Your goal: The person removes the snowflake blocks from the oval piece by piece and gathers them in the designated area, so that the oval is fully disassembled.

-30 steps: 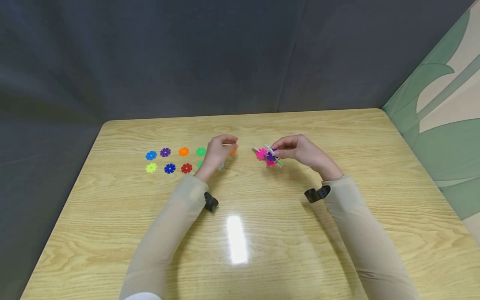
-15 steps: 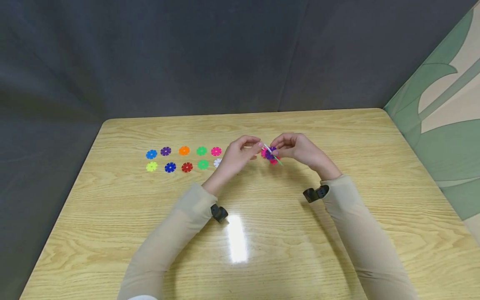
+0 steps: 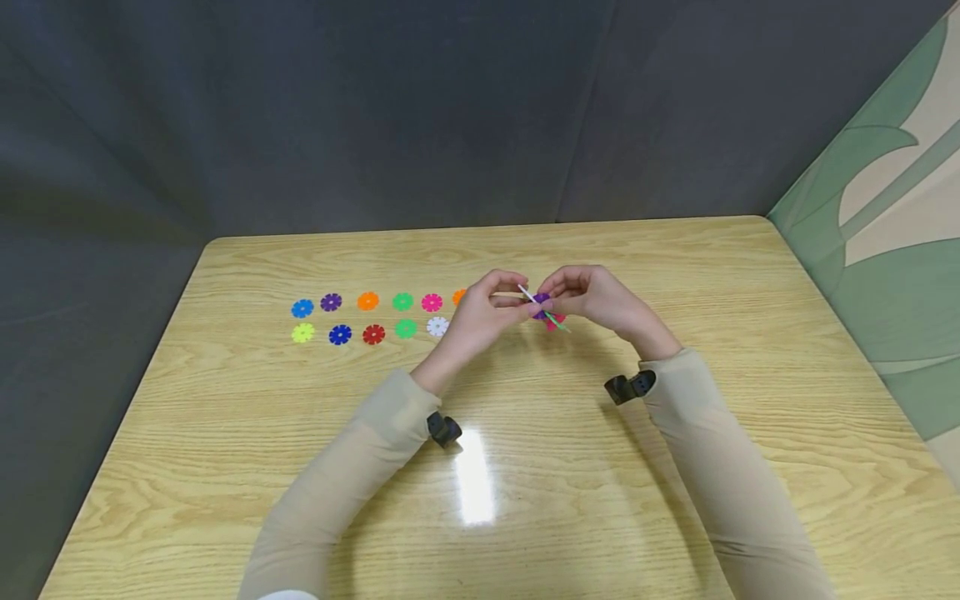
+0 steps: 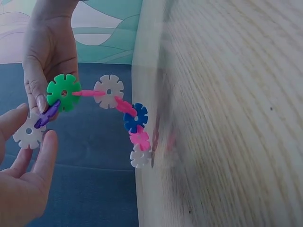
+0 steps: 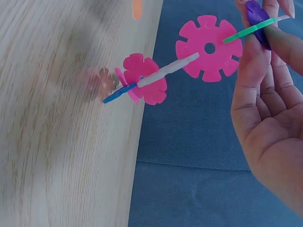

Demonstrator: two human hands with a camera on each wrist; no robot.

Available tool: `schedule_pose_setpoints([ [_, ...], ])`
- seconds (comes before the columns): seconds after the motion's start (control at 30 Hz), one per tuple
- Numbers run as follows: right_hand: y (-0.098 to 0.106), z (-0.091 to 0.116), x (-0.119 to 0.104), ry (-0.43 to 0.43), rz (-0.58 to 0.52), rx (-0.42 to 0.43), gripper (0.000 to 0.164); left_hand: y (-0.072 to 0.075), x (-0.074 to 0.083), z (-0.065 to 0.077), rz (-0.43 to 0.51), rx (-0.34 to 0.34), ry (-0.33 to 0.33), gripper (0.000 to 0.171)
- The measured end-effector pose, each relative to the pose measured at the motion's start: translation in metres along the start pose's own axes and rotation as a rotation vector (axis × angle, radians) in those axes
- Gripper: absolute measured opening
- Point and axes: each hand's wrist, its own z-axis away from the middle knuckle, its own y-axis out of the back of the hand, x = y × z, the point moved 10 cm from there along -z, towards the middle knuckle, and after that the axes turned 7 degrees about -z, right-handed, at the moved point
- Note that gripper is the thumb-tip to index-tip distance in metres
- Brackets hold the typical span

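Near the back middle of the table, both hands meet at a chain of interlocked plastic notched discs. My left hand (image 3: 483,315) pinches a white notched disc (image 4: 23,137) at the chain's upper end. Joined edgewise to it is a purple notched disc (image 5: 255,13), which my right hand (image 3: 600,297) grips between thumb and fingers. From the purple one hang a green disc (image 4: 57,86), then pink, white and blue discs. The blue disc (image 4: 130,122) and a pink disc (image 5: 204,30) show well in the wrist views. In the head view the hands hide much of the chain.
Left of the hands, loose notched discs lie in two rows, among them a yellow disc (image 3: 303,333), a red disc (image 3: 373,335) and a white disc (image 3: 438,327). An orange disc (image 3: 459,297) lies beside my left hand. A dark curtain (image 3: 390,117) hangs behind the table (image 3: 375,500).
My left hand has moved right from beside the loose discs to the chain and now pinches its white disc. My right hand has stayed nearly in place, gripping the chain.
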Motion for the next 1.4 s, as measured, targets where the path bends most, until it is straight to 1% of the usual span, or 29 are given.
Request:
schedule_pose_setpoints([
  [0.13, -0.002, -0.001, 0.001, -0.003, -0.006, -0.007, 0.02, 0.0, 0.0, 0.0, 0.007, 0.013, -0.005, 0.039],
  [0.37, -0.007, -0.003, 0.003, 0.005, -0.024, -0.033, 0.021, -0.003, -0.001, 0.0, 0.024, 0.009, -0.012, 0.044],
  [0.53, -0.007, -0.004, 0.004, 0.007, -0.032, -0.022, 0.02, -0.004, 0.0, 0.0, 0.045, 0.02, -0.017, 0.042],
  [0.7, -0.005, -0.005, 0.002, 0.014, -0.029, 0.006, 0.019, -0.002, 0.003, 0.001, 0.095, 0.062, -0.049, 0.039],
  [0.87, -0.005, -0.003, -0.002, 0.019, -0.066, 0.001, 0.019, 0.001, 0.005, 0.003, 0.134, 0.116, -0.083, 0.035],
  [0.93, -0.005, -0.002, -0.004, 0.022, -0.073, -0.014, 0.02, 0.001, 0.003, 0.003, 0.153, 0.124, -0.085, 0.035],
  [1.03, -0.005, 0.0, -0.005, 0.028, -0.053, -0.031, 0.02, 0.0, 0.001, 0.004, 0.175, 0.123, -0.08, 0.036],
  [1.23, -0.005, 0.003, -0.007, 0.033, -0.028, -0.061, 0.021, -0.004, -0.001, 0.005, 0.191, 0.112, -0.088, 0.037],
  [1.4, -0.007, 0.0, -0.004, 0.056, -0.017, -0.065, 0.02, -0.005, -0.003, 0.005, 0.27, 0.143, -0.1, 0.034],
])
